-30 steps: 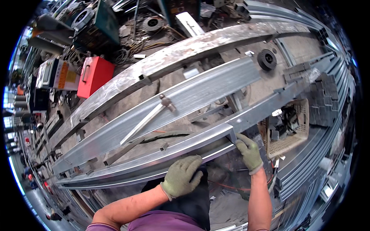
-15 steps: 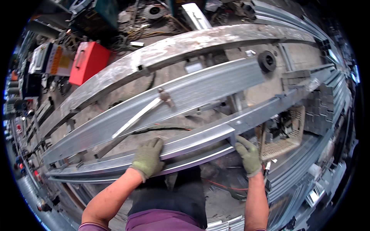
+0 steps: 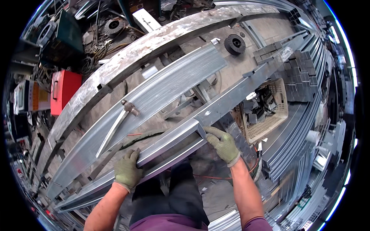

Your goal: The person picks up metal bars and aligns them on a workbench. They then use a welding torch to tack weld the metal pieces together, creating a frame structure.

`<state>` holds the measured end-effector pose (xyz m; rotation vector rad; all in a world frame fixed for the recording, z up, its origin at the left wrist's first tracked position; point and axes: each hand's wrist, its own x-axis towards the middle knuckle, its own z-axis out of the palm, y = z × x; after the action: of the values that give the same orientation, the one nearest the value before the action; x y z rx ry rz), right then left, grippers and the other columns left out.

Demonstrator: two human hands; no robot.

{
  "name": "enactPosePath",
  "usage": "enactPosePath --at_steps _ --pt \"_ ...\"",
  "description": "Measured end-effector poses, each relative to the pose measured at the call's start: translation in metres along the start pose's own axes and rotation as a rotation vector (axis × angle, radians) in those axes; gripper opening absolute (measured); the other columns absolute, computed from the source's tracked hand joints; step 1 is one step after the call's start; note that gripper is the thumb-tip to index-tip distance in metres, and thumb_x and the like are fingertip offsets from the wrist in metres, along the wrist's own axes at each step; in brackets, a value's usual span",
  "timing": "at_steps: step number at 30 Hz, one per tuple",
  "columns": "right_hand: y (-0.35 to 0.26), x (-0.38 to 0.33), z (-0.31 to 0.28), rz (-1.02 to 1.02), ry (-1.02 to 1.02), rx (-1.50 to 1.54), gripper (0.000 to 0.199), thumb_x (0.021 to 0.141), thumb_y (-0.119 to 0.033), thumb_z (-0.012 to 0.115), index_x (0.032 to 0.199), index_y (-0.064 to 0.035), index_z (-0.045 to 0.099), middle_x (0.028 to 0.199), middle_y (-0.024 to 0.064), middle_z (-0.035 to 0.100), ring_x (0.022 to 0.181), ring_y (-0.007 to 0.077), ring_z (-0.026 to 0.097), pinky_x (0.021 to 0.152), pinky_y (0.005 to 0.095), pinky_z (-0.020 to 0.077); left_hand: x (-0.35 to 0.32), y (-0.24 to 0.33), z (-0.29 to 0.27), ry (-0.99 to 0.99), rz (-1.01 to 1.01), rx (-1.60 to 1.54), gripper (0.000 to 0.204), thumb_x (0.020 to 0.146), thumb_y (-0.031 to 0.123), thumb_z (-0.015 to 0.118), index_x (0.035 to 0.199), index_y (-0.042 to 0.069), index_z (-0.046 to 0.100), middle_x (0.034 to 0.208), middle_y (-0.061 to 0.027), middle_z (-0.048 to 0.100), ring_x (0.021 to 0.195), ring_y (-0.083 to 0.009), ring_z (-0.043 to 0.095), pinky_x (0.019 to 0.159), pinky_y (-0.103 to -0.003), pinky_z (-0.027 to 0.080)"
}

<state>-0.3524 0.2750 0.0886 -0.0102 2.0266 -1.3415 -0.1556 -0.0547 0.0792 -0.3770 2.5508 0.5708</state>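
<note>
A long silver metal channel (image 3: 168, 139) slants across in front of my legs, its hollow side turned toward me. My left hand (image 3: 127, 170), in a green work glove, is closed over its upper edge. At the channel's right end my right hand (image 3: 223, 146), gloved alike, is closed around the end corner; the fingers underneath are hidden. Behind the channel's right end runs a grey steel beam (image 3: 237, 96). Farther off, a hammer (image 3: 130, 108) with a pale handle lies on a wide metal profile (image 3: 169, 79).
A curved, worn steel beam (image 3: 115, 63) arches across the back. A black spool (image 3: 234, 44) stands far right of centre. To the right are a beige plastic crate (image 3: 266, 130) of metal pieces and stacked square tubes (image 3: 300, 75). At left stands a red box (image 3: 66, 90).
My view has turned, so the scene sits farther left and the channel slants more steeply. Both hands remain on the channel; the right one appears wrapped more over its end corner.
</note>
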Motion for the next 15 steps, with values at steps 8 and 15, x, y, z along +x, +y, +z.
enactPosePath --at_steps 8,15 --pt "0.018 0.006 0.015 -0.237 0.145 -0.144 0.040 0.096 -0.023 0.077 0.124 0.0051 0.074 0.119 0.0248 0.077 0.109 0.0346 0.076 0.097 0.0400 0.0582 0.041 0.066 -0.016 0.094 0.122 0.135 0.075 0.077 0.033 0.084 0.143 0.008 0.058 0.141 -0.0195 0.065 0.120 -0.0431 0.066 0.102 -0.055 0.052" --pt "0.021 0.000 0.043 -0.412 0.430 -0.336 0.030 0.096 -0.021 0.074 0.115 0.0017 0.076 0.112 0.0221 0.077 0.103 0.0416 0.073 0.092 0.0464 0.0588 0.098 0.149 -0.011 0.084 0.283 -0.043 0.056 0.097 0.032 0.071 0.144 0.006 0.056 0.129 -0.0217 0.070 0.111 -0.0434 0.069 0.094 -0.054 0.054"
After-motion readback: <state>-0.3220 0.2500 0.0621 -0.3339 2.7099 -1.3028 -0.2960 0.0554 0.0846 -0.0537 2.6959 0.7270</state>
